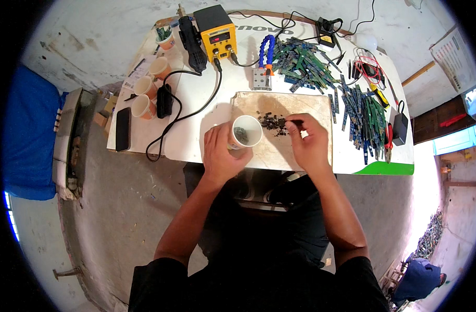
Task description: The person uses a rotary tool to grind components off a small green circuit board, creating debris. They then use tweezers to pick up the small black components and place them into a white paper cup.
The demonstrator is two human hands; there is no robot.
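My left hand (pixel 220 155) is wrapped round a white paper cup (pixel 255 128), tilted so that its mouth shows. Small grey-dark bits lie at the bottom of the cup. To its right, a loose heap of small black chips (pixel 272 124) is spread on a worn tan board (pixel 312 102). My right hand (pixel 312 144) is over the board at the right side of the heap, thumb and forefinger pinched together. What the fingertips hold, if anything, is too small and dark to name.
A yellow soldering station (pixel 220 39) and a black hot-air handle (pixel 192 47) stand at the back. Cables loop left past paper cups (pixel 143 107) and a phone (pixel 123 129). Circuit board strips (pixel 303 62) pile up behind and right, near red-handled pliers (pixel 389 141).
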